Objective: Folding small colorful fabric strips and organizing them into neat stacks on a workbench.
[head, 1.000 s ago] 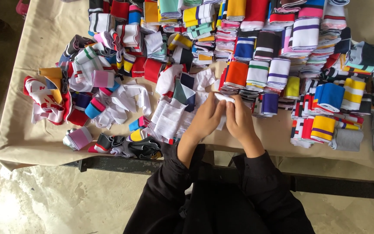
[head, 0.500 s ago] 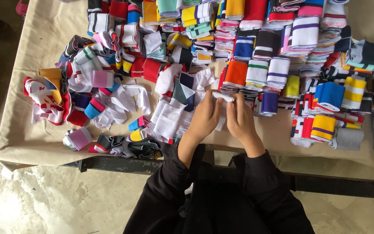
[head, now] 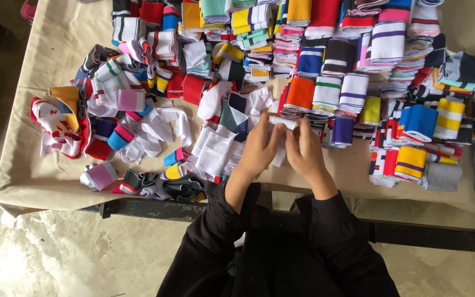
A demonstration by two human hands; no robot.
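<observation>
While left hand (head: 258, 147) and right hand (head: 303, 151) pinch small white knit piece (head: 281, 122) together, folding looks under way; loose pile (head: 155, 132) left of grip, folded stacks (head: 353, 88) right. Next: keep edges aligned.

White strip (head: 281, 122) is showing between the hands; orange band (head: 300, 93) at one o'clock, grey band (head: 441, 177) at three, tan cloth (head: 45, 181) underneath.

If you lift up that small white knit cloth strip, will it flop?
Probably yes. The small white knit cloth strip already bends and hangs between the left hand and right hand, so it looks soft. It seems light and, being flat and thin, unlikely to roll.
</observation>
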